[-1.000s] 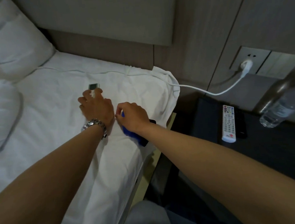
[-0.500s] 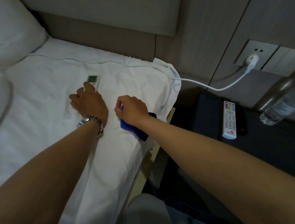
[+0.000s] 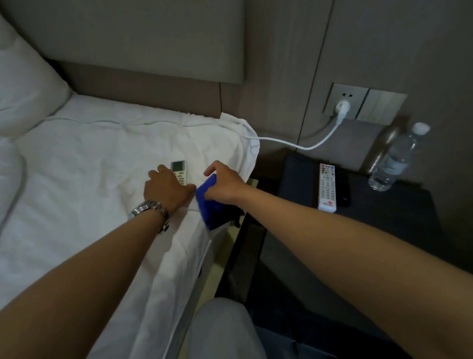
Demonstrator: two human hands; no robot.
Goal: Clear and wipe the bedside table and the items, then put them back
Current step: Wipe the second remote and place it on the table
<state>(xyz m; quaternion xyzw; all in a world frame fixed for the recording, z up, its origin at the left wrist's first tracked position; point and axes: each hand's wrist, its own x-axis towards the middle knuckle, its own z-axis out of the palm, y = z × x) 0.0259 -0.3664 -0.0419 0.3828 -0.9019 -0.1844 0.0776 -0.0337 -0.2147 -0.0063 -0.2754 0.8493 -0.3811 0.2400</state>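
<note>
Blue cloth point(image 3: 209, 201) bunched in closed right hand point(image 3: 224, 184); left hand point(image 3: 168, 189) flat, fingers spread on AC remote point(image 3: 179, 174).

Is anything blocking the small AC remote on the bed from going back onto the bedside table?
Nothing visible stands between. The AC remote lies on the sheet under the left hand; the bedside table already holds a white TV remote, a black remote and a water bottle, with bare surface in front.

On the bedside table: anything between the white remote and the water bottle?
Head view: a black remote lies right beside the white remote; past it the dark tabletop is bare up to the water bottle.
</note>
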